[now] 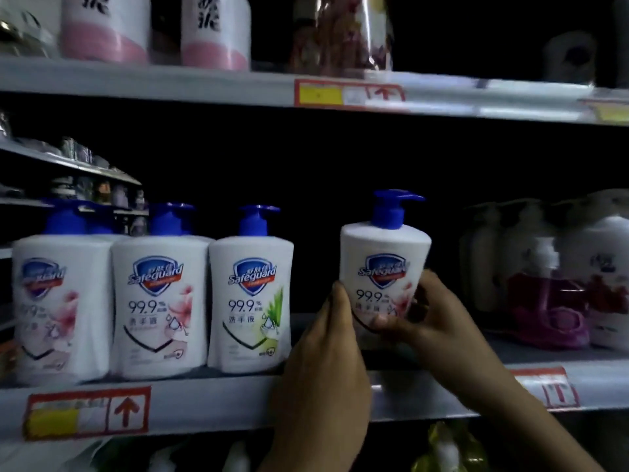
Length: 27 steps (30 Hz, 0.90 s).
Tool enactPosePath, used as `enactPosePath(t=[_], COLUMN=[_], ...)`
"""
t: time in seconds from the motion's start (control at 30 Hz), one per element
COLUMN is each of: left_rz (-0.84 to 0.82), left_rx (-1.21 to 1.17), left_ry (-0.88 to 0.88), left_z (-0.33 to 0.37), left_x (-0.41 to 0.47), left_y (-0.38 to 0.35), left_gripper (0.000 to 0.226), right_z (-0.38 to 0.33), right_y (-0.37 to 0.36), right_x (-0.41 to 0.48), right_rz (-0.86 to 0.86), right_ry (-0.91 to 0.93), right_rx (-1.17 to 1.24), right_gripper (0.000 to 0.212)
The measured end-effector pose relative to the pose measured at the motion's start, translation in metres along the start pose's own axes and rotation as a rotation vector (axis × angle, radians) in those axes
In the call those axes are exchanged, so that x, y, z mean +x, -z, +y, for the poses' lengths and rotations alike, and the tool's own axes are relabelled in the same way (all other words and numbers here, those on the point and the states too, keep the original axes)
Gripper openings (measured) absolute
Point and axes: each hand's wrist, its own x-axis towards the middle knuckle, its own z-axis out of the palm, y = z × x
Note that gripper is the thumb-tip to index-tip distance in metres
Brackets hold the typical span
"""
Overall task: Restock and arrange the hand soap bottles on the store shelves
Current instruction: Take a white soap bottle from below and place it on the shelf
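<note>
A white plastic hand soap bottle with a blue pump top (384,267) is held over the grey metal middle shelf (238,396), in the gap right of the row already standing there. It leans slightly, and its base is hidden behind the fingers, so I cannot tell whether it touches the shelf. The left hand (328,338) grasps its lower left side, thumb against the label. The right hand (422,311) grasps the lower right, fingers curled across the front. To the left, three matching white bottles stand upright and close together at the shelf edge: two with pink flower labels (64,308) (160,308) and one with a green leaf label (250,301). A red-framed price tag with an arrow (88,412) sits on the shelf lip below them. Well to the right lies a clear-wrapped bundle of white and pink bottles (561,284).
</note>
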Motion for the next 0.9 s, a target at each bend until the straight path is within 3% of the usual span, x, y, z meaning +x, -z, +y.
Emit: enactPosePath(t=[0.17,0.33,0.67,0.77,0.9], left_rz=[-0.029,-0.063,-0.006,0.045,0.088], left_rx=[0.184,0.307,0.283,0.239,0.210], left_ry=[0.071,0.098,0.084,-0.009,-0.179], left_z=[0.001,0.003,-0.011,-0.013,-0.016], left_x=[0.005,0.006,0.004,-0.002,-0.017], left_y=[-0.009,-0.013,-0.008,-0.007,-0.009], left_gripper=[0.068,0.055,0.038,0.037,0.051], right_z=[0.014,0.008,0.012,0.008,0.010], right_y=[-0.003,-0.011,-0.032,-0.027,-0.012], right_x=[0.026,0.040,0.051,0.045,-0.013], right_rz=[-0.200,-0.359,-0.502,-0.414,0.045], right_ry=[-0.109,-0.181,-0.183,-0.077,0.315], right_rx=[-0.098,-0.045,-0.336,-0.657,-1.000], right_gripper=[0.050,0.036,0.056,0.055,0.039])
